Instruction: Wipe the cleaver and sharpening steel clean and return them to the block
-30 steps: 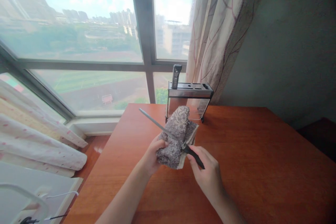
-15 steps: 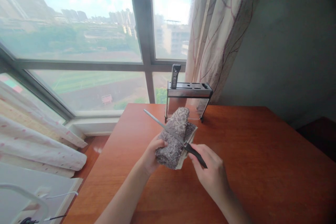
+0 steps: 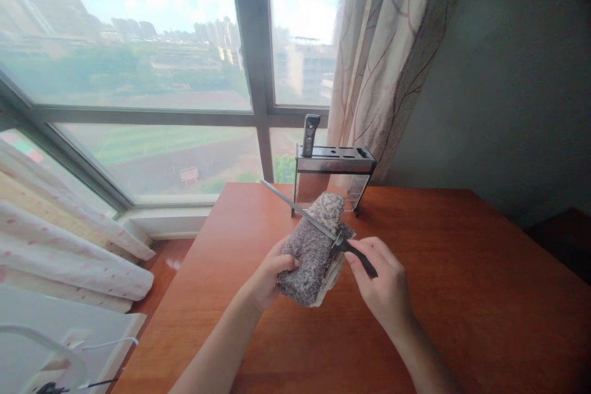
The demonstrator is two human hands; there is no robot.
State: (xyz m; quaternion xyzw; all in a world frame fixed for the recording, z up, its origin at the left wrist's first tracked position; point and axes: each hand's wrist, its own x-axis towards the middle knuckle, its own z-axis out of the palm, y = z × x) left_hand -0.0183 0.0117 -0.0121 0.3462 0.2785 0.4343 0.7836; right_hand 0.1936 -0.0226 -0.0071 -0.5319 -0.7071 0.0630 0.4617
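My left hand grips a folded grey speckled cloth from its left side, held above the wooden table. My right hand holds the black handle of a long thin sharpening steel. Its metal rod lies across the top of the cloth and points up and to the left. Behind the cloth stands a metal knife rack with one dark knife handle sticking up from its left end.
A large window runs along the far side, with a patterned curtain at its right behind the rack. To the left lie white dotted bedding and a white board with a cable. A dark wall rises on the right.
Both hands have shifted to the right and a little up with the cloth. The steel has slid to the right across the cloth, so less of the rod sticks out on the left.
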